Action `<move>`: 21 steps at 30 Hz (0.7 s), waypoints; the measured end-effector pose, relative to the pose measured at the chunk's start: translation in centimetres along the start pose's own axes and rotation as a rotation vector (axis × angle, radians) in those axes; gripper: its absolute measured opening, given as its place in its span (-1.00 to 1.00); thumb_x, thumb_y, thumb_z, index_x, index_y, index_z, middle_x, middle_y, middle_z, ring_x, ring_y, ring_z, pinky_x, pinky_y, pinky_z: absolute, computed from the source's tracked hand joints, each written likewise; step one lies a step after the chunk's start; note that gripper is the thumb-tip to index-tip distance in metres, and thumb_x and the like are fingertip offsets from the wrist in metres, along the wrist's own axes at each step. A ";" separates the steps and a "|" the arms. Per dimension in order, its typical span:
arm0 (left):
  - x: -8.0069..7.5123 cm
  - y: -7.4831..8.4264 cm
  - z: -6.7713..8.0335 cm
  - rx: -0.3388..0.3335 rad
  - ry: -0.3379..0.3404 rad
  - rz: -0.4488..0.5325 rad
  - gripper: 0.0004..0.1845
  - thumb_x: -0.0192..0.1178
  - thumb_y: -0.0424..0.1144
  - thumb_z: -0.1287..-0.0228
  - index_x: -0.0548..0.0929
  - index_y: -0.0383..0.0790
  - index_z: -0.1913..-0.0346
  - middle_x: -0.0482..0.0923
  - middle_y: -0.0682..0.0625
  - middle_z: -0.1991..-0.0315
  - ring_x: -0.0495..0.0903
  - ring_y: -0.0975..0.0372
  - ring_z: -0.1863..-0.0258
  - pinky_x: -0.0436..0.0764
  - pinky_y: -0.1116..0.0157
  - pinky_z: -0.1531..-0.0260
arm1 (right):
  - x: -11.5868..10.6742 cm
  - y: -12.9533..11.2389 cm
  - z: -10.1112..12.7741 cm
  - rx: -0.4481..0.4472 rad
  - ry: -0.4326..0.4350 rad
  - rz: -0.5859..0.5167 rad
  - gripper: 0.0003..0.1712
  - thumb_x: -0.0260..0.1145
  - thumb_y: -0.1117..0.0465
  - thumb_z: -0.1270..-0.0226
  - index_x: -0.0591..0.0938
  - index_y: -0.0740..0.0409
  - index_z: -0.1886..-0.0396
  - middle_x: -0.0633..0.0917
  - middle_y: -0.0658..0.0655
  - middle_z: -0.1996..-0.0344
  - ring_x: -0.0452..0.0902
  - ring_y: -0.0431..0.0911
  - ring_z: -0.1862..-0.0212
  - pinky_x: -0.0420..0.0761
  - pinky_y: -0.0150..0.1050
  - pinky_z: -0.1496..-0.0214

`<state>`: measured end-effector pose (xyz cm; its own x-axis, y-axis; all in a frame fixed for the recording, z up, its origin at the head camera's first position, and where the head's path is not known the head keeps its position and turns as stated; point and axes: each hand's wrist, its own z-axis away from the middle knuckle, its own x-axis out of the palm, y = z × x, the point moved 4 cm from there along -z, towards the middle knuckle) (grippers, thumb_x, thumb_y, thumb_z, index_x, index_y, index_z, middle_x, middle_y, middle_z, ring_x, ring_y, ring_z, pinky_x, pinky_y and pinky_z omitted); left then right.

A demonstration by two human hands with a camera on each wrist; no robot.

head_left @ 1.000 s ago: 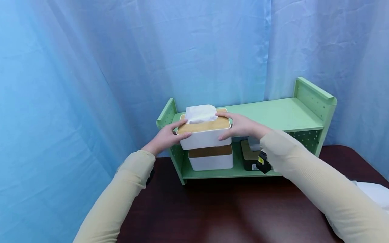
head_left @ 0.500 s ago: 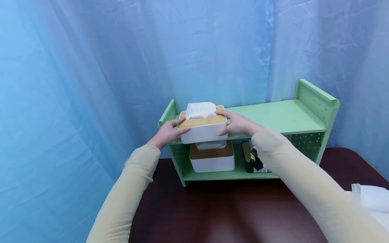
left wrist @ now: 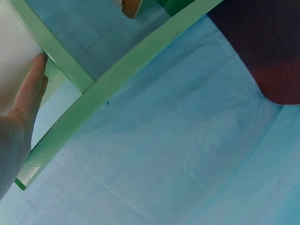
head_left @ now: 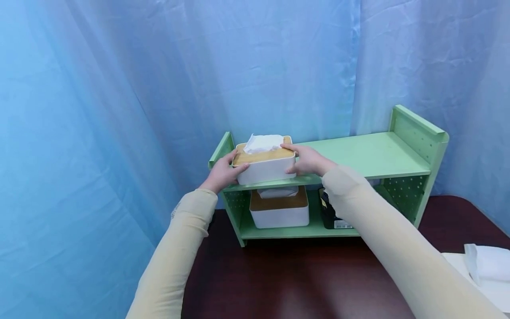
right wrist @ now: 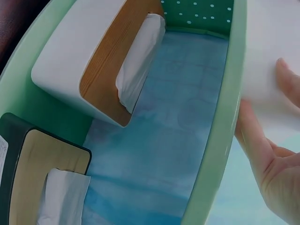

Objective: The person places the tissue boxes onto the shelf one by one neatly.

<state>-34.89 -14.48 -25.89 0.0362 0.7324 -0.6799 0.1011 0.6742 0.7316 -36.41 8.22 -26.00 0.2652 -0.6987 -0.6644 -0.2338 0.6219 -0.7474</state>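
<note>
Clearly the green shelf [head_left: 370, 153] was the biggest thing, and the white tissue box [head_left: 264, 167] sat at the left front edge of its top board. The left hand [head_left: 220, 173] and right hand [head_left: 308, 161] gripped its ends, fingers curled. Released unevenly, it could have tipped off onto the table [head_left: 303, 274].

Green shelf [head_left: 370, 153], white tissue box [head_left: 266, 170]

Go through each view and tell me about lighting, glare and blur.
Head view: even, soft light, sharp, with a faint sheen on the dark table. Left wrist view: tilted, the left hand soft at close range. Right wrist view: the white tissue box is washed out beside the right hand; the shelf edge is slightly blurred.
</note>
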 end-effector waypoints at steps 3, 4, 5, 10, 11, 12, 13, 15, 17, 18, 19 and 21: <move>0.2 0.1 -0.2 0.000 0.031 0.007 -0.19 0.14 0.00 -0.33 -0.03 -0.05 -0.51 0.14 -0.13 -0.45 0.38 0.03 -0.28 0.61 0.12 0.06 | 0.0 0.0 -0.1 0.009 0.038 0.019 -0.08 0.33 0.34 -0.21 0.10 -0.05 -0.50 0.22 0.38 -0.38 0.39 0.14 -0.04 0.54 -0.28 0.29; 0.3 0.1 -0.3 0.000 0.043 -0.002 -0.19 0.14 -0.01 -0.33 -0.03 -0.07 -0.51 0.14 -0.13 -0.44 0.35 0.04 -0.30 0.59 0.12 0.01 | 0.1 0.0 -0.1 0.010 0.052 0.031 -0.08 0.33 0.34 -0.21 0.11 -0.05 -0.50 0.23 0.37 -0.37 0.39 0.14 -0.04 0.55 -0.28 0.30; 0.3 0.1 -0.4 0.002 0.055 -0.011 -0.19 0.14 -0.01 -0.33 -0.03 -0.08 -0.51 0.15 -0.13 -0.44 0.33 0.04 -0.32 0.55 0.11 -0.05 | 0.1 0.0 -0.1 0.011 0.067 0.042 -0.09 0.33 0.33 -0.21 0.11 -0.05 -0.50 0.25 0.36 -0.37 0.38 0.13 -0.05 0.55 -0.26 0.29; 0.3 0.0 -0.6 0.026 0.111 -0.060 -0.17 0.17 -0.10 -0.32 -0.05 -0.16 -0.51 0.14 -0.14 -0.45 0.26 0.04 -0.37 0.37 0.11 -0.25 | 0.4 0.1 -0.4 -0.002 0.143 0.098 -0.09 0.33 0.28 -0.22 0.11 -0.03 -0.50 0.31 0.33 -0.35 0.35 0.17 -0.22 0.50 -0.05 -0.05; 0.4 0.0 -0.6 0.033 0.119 -0.062 -0.16 0.18 -0.11 -0.32 -0.05 -0.17 -0.51 0.14 -0.14 -0.45 0.25 0.04 -0.37 0.37 0.11 -0.26 | 0.5 0.1 -0.3 -0.002 0.158 0.101 -0.09 0.33 0.27 -0.22 0.11 -0.02 -0.50 0.33 0.33 -0.34 0.34 0.17 -0.25 0.46 -0.01 -0.13; 0.4 -0.1 -0.6 0.037 0.124 -0.062 -0.15 0.18 -0.13 -0.32 -0.07 -0.17 -0.51 0.13 -0.14 -0.45 0.25 0.04 -0.37 0.37 0.11 -0.25 | 0.5 0.2 -0.3 -0.001 0.171 0.105 -0.09 0.33 0.26 -0.22 0.09 -0.01 -0.50 0.36 0.33 -0.32 0.33 0.18 -0.27 0.41 0.02 -0.19; 0.5 -0.1 -0.5 0.038 0.128 -0.064 -0.15 0.18 -0.14 -0.32 -0.08 -0.16 -0.51 0.12 -0.14 -0.45 0.25 0.03 -0.37 0.38 0.12 -0.25 | 0.5 0.3 -0.2 0.001 0.183 0.104 -0.09 0.33 0.26 -0.22 0.08 0.00 -0.50 0.38 0.34 -0.31 0.33 0.18 -0.28 0.39 0.04 -0.23; 0.6 -0.3 -0.5 0.032 0.132 -0.070 -0.14 0.18 -0.15 -0.32 -0.10 -0.16 -0.51 0.11 -0.14 -0.46 0.24 0.03 -0.38 0.37 0.13 -0.26 | 0.7 0.5 -0.1 0.012 0.203 0.095 -0.08 0.32 0.24 -0.24 0.05 0.02 -0.51 0.41 0.35 -0.28 0.35 0.18 -0.28 0.37 0.05 -0.26; 0.7 -0.4 -0.4 0.019 0.137 -0.068 -0.15 0.17 -0.16 -0.33 -0.11 -0.15 -0.51 0.11 -0.14 -0.46 0.25 0.03 -0.37 0.37 0.13 -0.26 | 0.8 0.7 0.0 0.023 0.222 0.086 -0.06 0.31 0.22 -0.25 0.01 0.03 -0.52 0.44 0.36 -0.25 0.37 0.18 -0.26 0.38 0.05 -0.25; 0.8 -0.4 -0.3 0.014 0.140 -0.064 -0.15 0.16 -0.16 -0.33 -0.12 -0.15 -0.51 0.12 -0.15 -0.45 0.26 0.03 -0.37 0.38 0.13 -0.25 | 0.9 0.8 0.0 0.029 0.234 0.079 -0.05 0.30 0.21 -0.26 -0.02 0.03 -0.52 0.45 0.36 -0.24 0.38 0.19 -0.25 0.39 0.05 -0.24; 0.8 -0.4 -0.3 0.011 0.146 -0.060 -0.15 0.16 -0.17 -0.33 -0.11 -0.15 -0.51 0.14 -0.16 -0.44 0.27 0.03 -0.36 0.39 0.13 -0.24 | 0.9 0.9 0.0 0.032 0.246 0.069 -0.04 0.30 0.21 -0.26 -0.03 0.03 -0.52 0.45 0.35 -0.24 0.38 0.19 -0.25 0.39 0.05 -0.24; 0.8 -0.4 -0.2 0.008 0.162 -0.053 -0.15 0.16 -0.17 -0.34 -0.11 -0.16 -0.51 0.20 -0.19 -0.41 0.32 0.02 -0.33 0.41 0.12 -0.22 | 1.0 1.1 0.0 0.036 0.272 0.053 -0.03 0.31 0.20 -0.26 -0.05 0.02 -0.52 0.47 0.35 -0.23 0.39 0.19 -0.23 0.40 0.05 -0.23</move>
<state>-35.11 -14.14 -26.75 -0.1298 0.7020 -0.7002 0.1070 0.7120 0.6940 -36.37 8.19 -27.46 -0.0087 -0.7313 -0.6820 -0.2055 0.6688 -0.7145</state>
